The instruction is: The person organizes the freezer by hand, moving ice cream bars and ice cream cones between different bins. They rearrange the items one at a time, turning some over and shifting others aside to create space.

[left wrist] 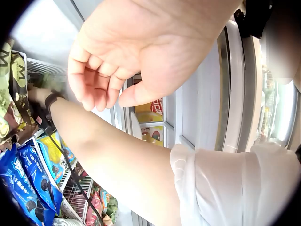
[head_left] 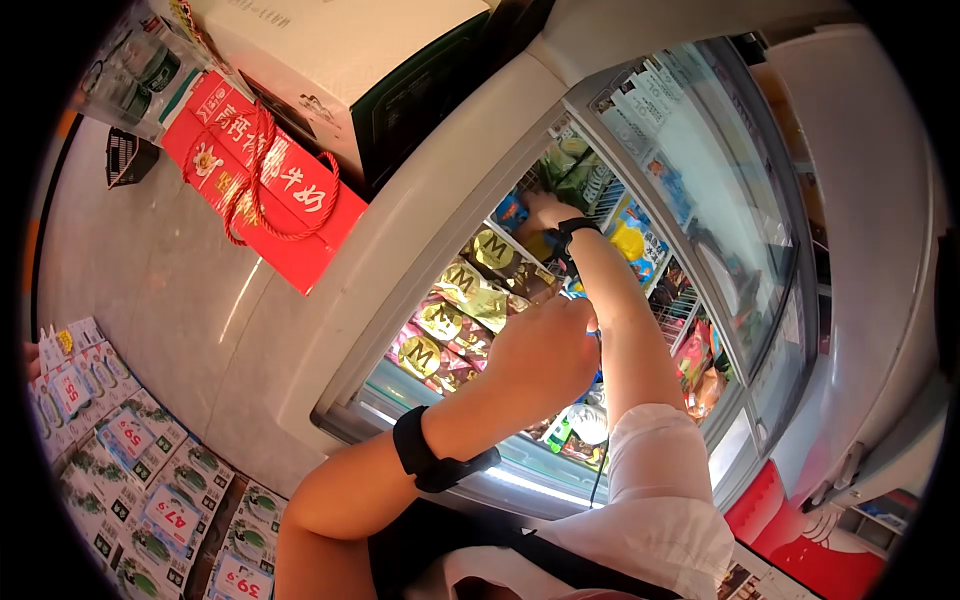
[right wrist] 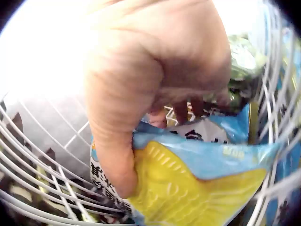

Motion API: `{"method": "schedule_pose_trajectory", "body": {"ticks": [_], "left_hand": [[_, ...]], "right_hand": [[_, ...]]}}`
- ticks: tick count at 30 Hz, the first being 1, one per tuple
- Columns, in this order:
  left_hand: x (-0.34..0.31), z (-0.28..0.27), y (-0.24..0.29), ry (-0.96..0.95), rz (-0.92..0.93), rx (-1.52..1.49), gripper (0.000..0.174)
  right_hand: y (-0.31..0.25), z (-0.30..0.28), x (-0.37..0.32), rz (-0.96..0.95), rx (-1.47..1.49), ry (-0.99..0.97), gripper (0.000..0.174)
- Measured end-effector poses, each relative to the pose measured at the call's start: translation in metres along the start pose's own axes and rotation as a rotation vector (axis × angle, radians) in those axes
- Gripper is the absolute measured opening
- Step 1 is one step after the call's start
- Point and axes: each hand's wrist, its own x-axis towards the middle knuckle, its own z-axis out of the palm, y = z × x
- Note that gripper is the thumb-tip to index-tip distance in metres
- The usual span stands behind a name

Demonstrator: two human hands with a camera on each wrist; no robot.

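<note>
My right hand point(head_left: 546, 212) reaches deep into the lit freezer. Seen from the right wrist, the hand point(right wrist: 160, 70) grips a blue and yellow package point(right wrist: 197, 183) with a fish-shaped picture, the thumb on its near face and the fingers partly hidden behind it. White wire basket sides point(right wrist: 61, 188) surround that package. My left hand point(head_left: 545, 350) hovers over the freezer's near part, beside the right forearm. In the left wrist view the left hand point(left wrist: 136, 52) has its palm showing, fingers loosely bent and nothing in them.
Gold and brown ice cream packages point(head_left: 440, 320) lie left of the hands. Blue packages point(left wrist: 35, 183) sit in a nearby compartment. The sliding glass lid point(head_left: 700, 190) is on the right. A red box with rope handles point(head_left: 265, 180) stands outside, left of the freezer frame point(head_left: 400, 220).
</note>
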Motion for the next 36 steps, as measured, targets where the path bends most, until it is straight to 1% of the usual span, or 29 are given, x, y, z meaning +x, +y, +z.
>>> {"method": "schedule_pose_trajectory", "body": {"ticks": [2,5,7,9,10,11,13,14,16,17,18,19,20,21,23,24,26,27,28,30,31,32,33,34,35,36], "left_hand": [[0.000,0.001,-0.002,0.014,0.004,-0.015,0.013],[0.005,0.002,-0.012,0.077,0.040,0.005,0.013],[0.009,0.003,-0.019,0.105,0.045,0.034,0.014],[0.011,-0.002,-0.018,0.101,-0.005,0.044,0.017],[0.013,-0.001,-0.018,0.146,-0.071,-0.024,0.018],[0.017,-0.004,-0.019,0.114,-0.088,0.011,0.027],[0.022,-0.004,-0.026,0.116,-0.141,0.030,0.045],[0.026,-0.003,-0.033,0.106,-0.189,0.030,0.056],[0.033,-0.003,-0.041,0.077,-0.270,0.025,0.082],[0.038,0.000,-0.044,0.088,-0.362,-0.100,0.097],[0.037,-0.002,-0.035,0.021,-0.425,-0.358,0.104],[0.035,-0.006,-0.024,-0.042,-0.493,-0.615,0.110],[0.032,-0.007,-0.021,-0.071,-0.451,-0.683,0.117],[0.031,-0.007,-0.023,-0.129,-0.464,-0.648,0.113],[0.030,0.006,-0.031,-0.056,-0.445,-0.485,0.108],[0.030,0.008,-0.030,-0.096,-0.430,-0.475,0.106],[0.030,0.011,-0.028,-0.191,-0.404,-0.438,0.103],[0.028,0.013,-0.026,-0.205,-0.372,-0.421,0.103],[0.026,0.014,-0.024,-0.218,-0.338,-0.406,0.102],[0.023,0.015,-0.017,-0.275,-0.305,-0.395,0.100],[0.025,0.019,-0.023,-0.288,-0.225,-0.362,0.100],[0.028,0.027,-0.036,-0.302,-0.148,-0.331,0.099],[0.029,0.033,-0.043,-0.318,-0.072,-0.303,0.099],[0.028,0.035,-0.027,-0.360,-0.037,-0.313,0.096],[0.020,0.033,-0.011,-0.366,-0.112,-0.304,0.091],[0.021,0.038,-0.017,-0.399,-0.141,-0.367,0.088]], "right_hand": [[0.021,0.025,0.015,0.013,0.270,-0.098,0.093],[0.006,-0.005,-0.018,-0.049,0.241,-0.033,0.087],[-0.012,-0.046,-0.054,0.069,0.194,-0.008,0.083],[-0.021,-0.078,-0.096,0.073,0.166,0.081,0.083],[-0.023,-0.084,-0.113,0.040,0.173,0.179,0.081],[-0.027,-0.086,-0.131,0.046,0.161,0.220,0.081],[-0.036,-0.086,-0.167,0.060,0.136,0.306,0.081],[-0.038,-0.085,-0.183,0.098,0.186,0.386,0.082],[-0.049,-0.081,-0.217,0.178,0.410,0.557,0.084],[-0.057,-0.079,-0.235,0.225,0.519,0.646,0.085],[-0.069,-0.079,-0.253,0.256,0.587,0.623,0.088],[-0.075,-0.061,-0.260,0.087,0.854,0.740,0.077],[-0.085,-0.045,-0.270,0.072,0.915,0.720,0.077],[-0.095,-0.033,-0.278,0.051,0.974,0.699,0.076],[-0.100,-0.012,-0.284,-0.130,0.916,0.903,0.073],[-0.101,-0.006,-0.287,-0.130,1.004,0.882,0.068],[-0.096,0.000,-0.301,-0.050,1.218,0.784,0.070],[-0.094,0.001,-0.309,-0.013,1.326,0.737,0.071],[-0.093,0.004,-0.315,-0.031,1.359,0.818,0.072],[-0.092,0.005,-0.332,0.005,1.364,0.786,0.071],[-0.089,0.005,-0.338,0.024,1.364,0.771,0.070],[-0.085,0.015,-0.338,0.034,1.436,0.734,0.069],[-0.080,0.030,-0.332,0.002,1.463,0.756,0.069],[-0.075,0.045,-0.324,-0.029,1.489,0.777,0.069],[-0.069,0.060,-0.321,-0.059,1.512,0.801,0.068],[-0.075,0.055,-0.327,-0.049,1.447,0.838,0.071]]}}
